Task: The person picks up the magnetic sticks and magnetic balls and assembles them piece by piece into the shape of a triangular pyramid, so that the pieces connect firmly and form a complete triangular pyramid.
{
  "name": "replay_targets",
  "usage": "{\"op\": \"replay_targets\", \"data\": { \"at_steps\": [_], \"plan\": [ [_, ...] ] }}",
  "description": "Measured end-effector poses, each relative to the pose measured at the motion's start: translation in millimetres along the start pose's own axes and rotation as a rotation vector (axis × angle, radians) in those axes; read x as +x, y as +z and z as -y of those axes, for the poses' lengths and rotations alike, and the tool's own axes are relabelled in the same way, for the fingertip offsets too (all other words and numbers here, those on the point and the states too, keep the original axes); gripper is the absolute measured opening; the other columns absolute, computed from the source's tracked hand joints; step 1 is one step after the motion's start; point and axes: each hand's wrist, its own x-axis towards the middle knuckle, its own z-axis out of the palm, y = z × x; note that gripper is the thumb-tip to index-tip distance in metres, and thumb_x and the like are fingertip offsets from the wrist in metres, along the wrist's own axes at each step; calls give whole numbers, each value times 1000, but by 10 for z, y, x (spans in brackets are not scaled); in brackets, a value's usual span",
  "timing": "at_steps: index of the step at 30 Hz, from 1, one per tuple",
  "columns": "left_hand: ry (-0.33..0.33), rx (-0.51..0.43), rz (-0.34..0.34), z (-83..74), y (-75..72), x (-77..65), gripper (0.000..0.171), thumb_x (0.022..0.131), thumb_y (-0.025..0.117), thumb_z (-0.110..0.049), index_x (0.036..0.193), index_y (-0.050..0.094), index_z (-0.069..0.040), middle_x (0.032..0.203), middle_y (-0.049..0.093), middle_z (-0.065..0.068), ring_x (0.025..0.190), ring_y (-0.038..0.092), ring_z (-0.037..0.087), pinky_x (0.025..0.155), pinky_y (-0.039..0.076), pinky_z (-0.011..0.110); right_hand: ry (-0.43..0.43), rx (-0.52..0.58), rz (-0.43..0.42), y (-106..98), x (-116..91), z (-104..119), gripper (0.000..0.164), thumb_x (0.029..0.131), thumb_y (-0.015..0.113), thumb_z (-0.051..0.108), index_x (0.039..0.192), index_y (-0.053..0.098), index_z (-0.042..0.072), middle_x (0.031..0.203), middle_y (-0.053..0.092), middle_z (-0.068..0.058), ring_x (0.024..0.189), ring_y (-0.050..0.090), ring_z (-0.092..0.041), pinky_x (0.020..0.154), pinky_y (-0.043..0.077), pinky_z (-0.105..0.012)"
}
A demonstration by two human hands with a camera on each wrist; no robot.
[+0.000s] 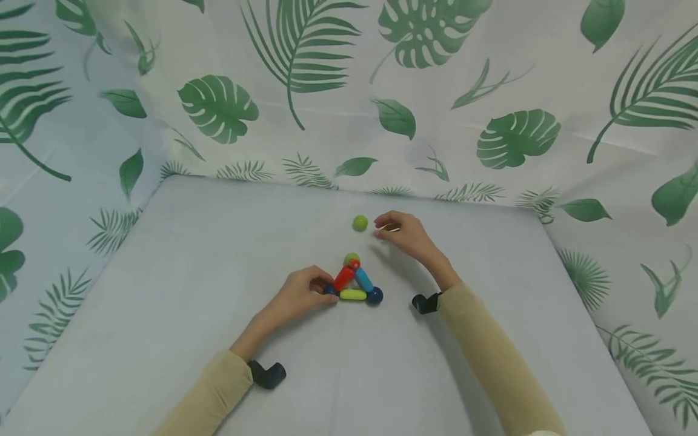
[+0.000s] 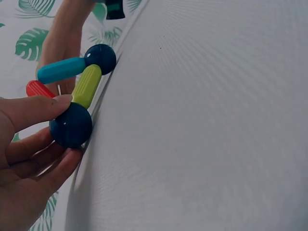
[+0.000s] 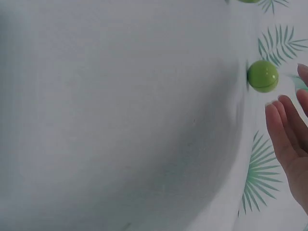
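My left hand (image 1: pixel 302 295) pinches a dark blue ball (image 2: pixel 70 126) between thumb and fingers. That ball is one corner of a triangle of toy rods and balls on the table. A yellow-green rod (image 1: pixel 353 295) joins it to a second dark blue ball (image 1: pixel 374 296). A red rod (image 1: pixel 344 278) and a light blue rod (image 1: pixel 363 280) slant to the far corner, where a green ball (image 1: pixel 351 258) sits partly hidden behind a red rounded end (image 1: pixel 354 264). My right hand (image 1: pixel 406 235), fingers loosely bent and holding nothing, hovers just right of a loose green ball (image 1: pixel 360 223).
The pale table (image 1: pixel 245 224) runs back to a leaf-printed cloth (image 1: pixel 338 139) that hangs behind it and at both sides. A dark wrist-worn device (image 1: pixel 267 375) is on the left wrist, with another (image 1: pixel 426 303) on the right.
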Motion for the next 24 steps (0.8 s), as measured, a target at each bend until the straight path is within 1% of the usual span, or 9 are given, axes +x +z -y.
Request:
{"op": "replay_targets", "data": {
  "at_steps": [8, 13, 16, 24],
  "plan": [
    [8, 2, 1, 42, 6, 14, 35, 83, 86, -15, 114, 71, -6, 110, 73, 5, 93, 67, 13, 84, 56, 28, 55, 7, 22, 38, 244, -23, 40, 96, 73, 23, 130, 65, 3, 130, 68, -16, 121, 65, -34, 97, 55, -49],
    [24, -6, 1, 42, 10, 12, 36, 83, 86, -14, 114, 71, -4, 110, 73, 6, 93, 68, 15, 84, 57, 28, 53, -6, 37, 83, 380, -50, 44, 95, 74, 23, 133, 64, 2, 132, 67, -17, 122, 64, -34, 98, 54, -49],
    [25, -8, 10, 46, 5, 15, 36, 83, 86, -15, 114, 71, -5, 111, 73, 5, 93, 68, 14, 84, 56, 26, 51, -8, 46, 109, 452, -73, 44, 95, 75, 23, 132, 65, 2, 131, 68, -17, 122, 65, -34, 99, 54, -49],
    [18, -9, 13, 64, -29, 15, 36, 83, 86, -16, 115, 71, -6, 110, 73, 5, 93, 67, 12, 83, 55, 25, 41, -21, 74, 185, 577, -45, 44, 93, 76, 22, 132, 65, 3, 132, 68, -17, 123, 64, -34, 101, 53, -49]
  ]
}}
